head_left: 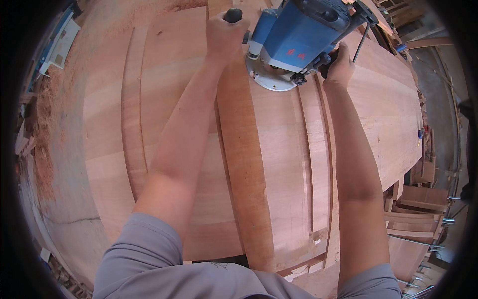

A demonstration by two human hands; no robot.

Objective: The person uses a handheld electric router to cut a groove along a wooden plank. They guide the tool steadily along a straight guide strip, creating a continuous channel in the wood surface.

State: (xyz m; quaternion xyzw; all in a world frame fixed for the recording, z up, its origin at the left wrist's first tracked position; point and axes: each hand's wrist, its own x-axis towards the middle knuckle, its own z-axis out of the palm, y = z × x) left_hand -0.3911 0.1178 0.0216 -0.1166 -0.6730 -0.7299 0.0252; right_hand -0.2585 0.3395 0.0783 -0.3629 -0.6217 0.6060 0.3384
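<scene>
A blue plunge router (294,37) with a round, pale base plate (273,82) rests on the wooden work at the far side. My left hand (225,32) is wrapped round its black left handle, whose dark end shows above the fist. On the other side my right hand (341,67) closes round the right handle, partly hidden by the fingers. The cutter cannot be seen. Beneath the router lies a broad pale wooden panel (279,189) with long grooves running away from me. A darker brown board (244,184) lies lengthwise on it, just left of the base plate.
Sawdust (45,144) is heaped on the floor at the left, near a blue-and-white object (62,47). Stacked wooden pieces (418,214) and metal clamp bars (411,240) stand at the lower right. A thin rod (361,44) juts beside the router.
</scene>
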